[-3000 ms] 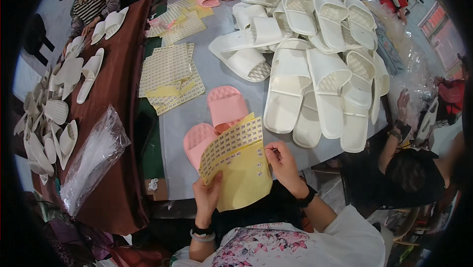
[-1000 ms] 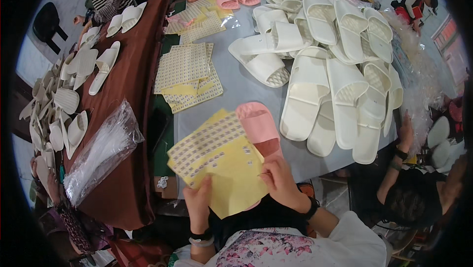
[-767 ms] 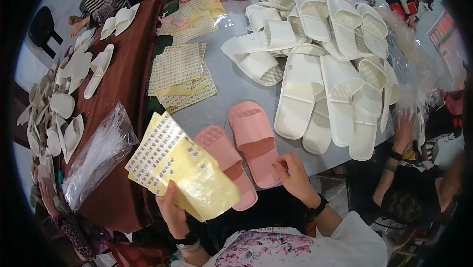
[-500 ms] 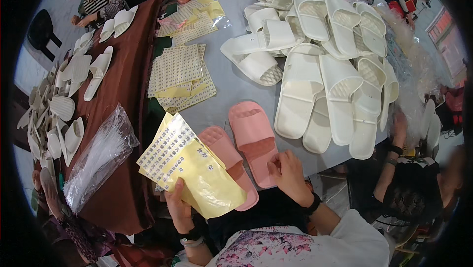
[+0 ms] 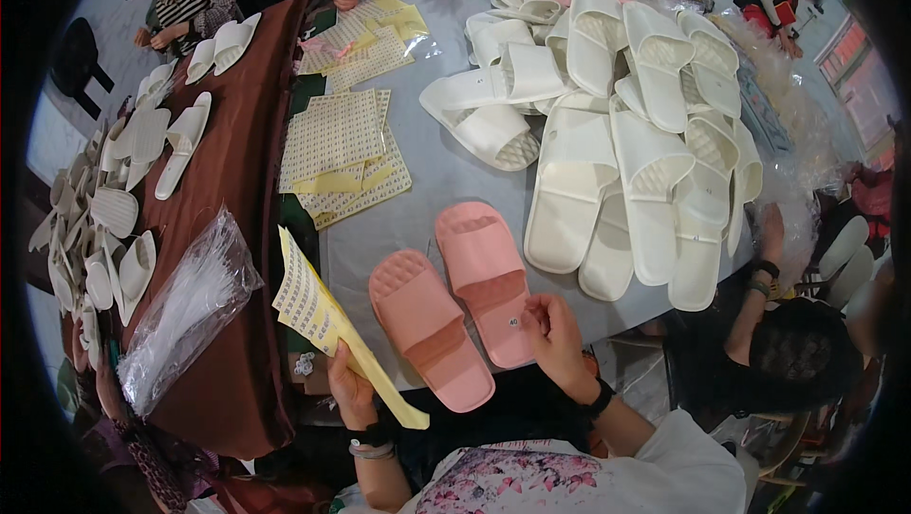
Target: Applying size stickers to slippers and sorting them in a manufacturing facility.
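My left hand (image 5: 352, 388) is closed around the lower part of a yellow-backed sheet of number stickers (image 5: 318, 310), tilted nearly edge-on beside the pink slippers. Two pink slippers lie on the grey table in front of me, the left one (image 5: 410, 302) and the right one (image 5: 481, 258). A small round sticker (image 5: 513, 322) shows on the right slipper's footbed. My right hand (image 5: 560, 343) is at that slipper's edge, right next to the sticker, with its fingers curled together. Whether anything is between its fingertips is hidden.
White slippers (image 5: 574, 191) are heaped on the table's right side. More sticker sheets (image 5: 337, 144) lie at the left. Beyond is a brown-covered table (image 5: 232, 125) with white slippers and a plastic bag of white strips (image 5: 190, 310). Other people sit around; a co-worker's arm (image 5: 759, 286) is at right.
My left hand has turned the sticker sheet from flat to nearly edge-on, uncovering the left pink slipper. A round sticker now shows on the right slipper. My right hand has shifted slightly down.
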### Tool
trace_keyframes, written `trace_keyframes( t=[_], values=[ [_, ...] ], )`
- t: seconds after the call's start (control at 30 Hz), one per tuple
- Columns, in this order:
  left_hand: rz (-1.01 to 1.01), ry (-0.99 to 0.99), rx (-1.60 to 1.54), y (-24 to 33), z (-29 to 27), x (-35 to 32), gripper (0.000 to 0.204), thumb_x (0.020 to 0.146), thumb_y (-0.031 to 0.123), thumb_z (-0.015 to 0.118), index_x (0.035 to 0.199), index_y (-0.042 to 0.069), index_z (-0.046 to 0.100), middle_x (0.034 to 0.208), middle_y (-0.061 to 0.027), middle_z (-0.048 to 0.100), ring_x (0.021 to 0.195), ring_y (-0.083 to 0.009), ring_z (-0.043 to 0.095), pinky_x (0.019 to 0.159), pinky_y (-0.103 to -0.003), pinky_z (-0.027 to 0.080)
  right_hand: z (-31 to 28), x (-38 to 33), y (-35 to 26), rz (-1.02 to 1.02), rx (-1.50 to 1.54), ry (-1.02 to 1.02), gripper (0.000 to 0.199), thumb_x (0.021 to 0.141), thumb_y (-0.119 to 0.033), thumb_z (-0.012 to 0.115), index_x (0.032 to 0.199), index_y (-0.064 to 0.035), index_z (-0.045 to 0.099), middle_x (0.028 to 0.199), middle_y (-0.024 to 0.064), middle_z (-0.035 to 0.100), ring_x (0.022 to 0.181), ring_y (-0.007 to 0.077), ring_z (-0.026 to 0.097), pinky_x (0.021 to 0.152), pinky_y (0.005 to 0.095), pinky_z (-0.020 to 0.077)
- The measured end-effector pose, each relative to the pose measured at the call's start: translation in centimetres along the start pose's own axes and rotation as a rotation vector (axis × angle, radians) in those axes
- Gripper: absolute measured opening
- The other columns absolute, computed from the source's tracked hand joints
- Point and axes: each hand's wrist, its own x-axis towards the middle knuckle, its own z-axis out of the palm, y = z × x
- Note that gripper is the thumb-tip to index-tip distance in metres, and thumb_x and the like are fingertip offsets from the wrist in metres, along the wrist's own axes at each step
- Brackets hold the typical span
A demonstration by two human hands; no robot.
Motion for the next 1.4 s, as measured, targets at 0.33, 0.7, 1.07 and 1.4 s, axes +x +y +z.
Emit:
trace_keyframes(
  t=[0.33, 0.7, 1.07, 1.4],
  values=[
    [-0.001, 0.168, 0.307, -0.3, 0.0, -0.2, 0.024, 0.089, 0.029, 0.054, 0.106, 0.011, 0.056, 0.075, 0.0019, 0.057, 0.054, -0.0065, 0.05, 0.044, -0.02, 0.039, -1.0, -0.1, -1.6, -0.258, -0.262, -0.194, 0.016, 0.07, -0.018, 0.068, 0.082, -0.0081, 0.065, 0.083, 0.0133, 0.059, 0.077, 0.0316, 0.056, 0.067, 0.042, 0.0444],
    [-0.072, -0.026, 0.405, 0.6, 2.4, -1.1, 0.039, 0.094, 0.028, 0.047, 0.119, -0.002, 0.046, 0.105, -0.0084, 0.055, 0.097, -0.0184, 0.053, 0.085, -0.034, 0.043, 5.8, 2.6, -2.4, -0.392, -0.437, -0.609, 0.033, 0.083, -0.03, 0.053, 0.101, -0.0022, 0.059, 0.131, 0.0259, 0.035, 0.122, 0.0425, 0.03, 0.098, 0.0528, 0.0248],
    [0.001, -0.116, 0.588, 0.7, 2.7, -2.6, 0.036, 0.096, 0.031, 0.044, 0.114, 0.0, 0.048, 0.099, -0.0059, 0.052, 0.086, -0.0148, 0.05, 0.073, -0.025, 0.043, -2.3, 1.9, -5.0, -0.741, -0.252, 0.027, 0.053, 0.079, -0.011, 0.056, 0.127, 0.0065, 0.041, 0.139, 0.0263, 0.026, 0.132, 0.0431, 0.02, 0.107, 0.0552, 0.0162],
    [0.221, -0.18, 0.841, 1.0, 3.4, -3.8, 0.042, 0.092, 0.028, 0.049, 0.116, -0.006, 0.046, 0.106, -0.0108, 0.051, 0.092, -0.0194, 0.05, 0.081, -0.029, 0.043, -18.0, 16.2, -7.0, -0.416, -0.803, 0.233, 0.022, 0.079, -0.008, 0.053, 0.095, 0.0074, 0.055, 0.109, 0.0262, 0.045, 0.101, 0.0429, 0.045, 0.089, 0.0461, 0.0384]
  ],
)
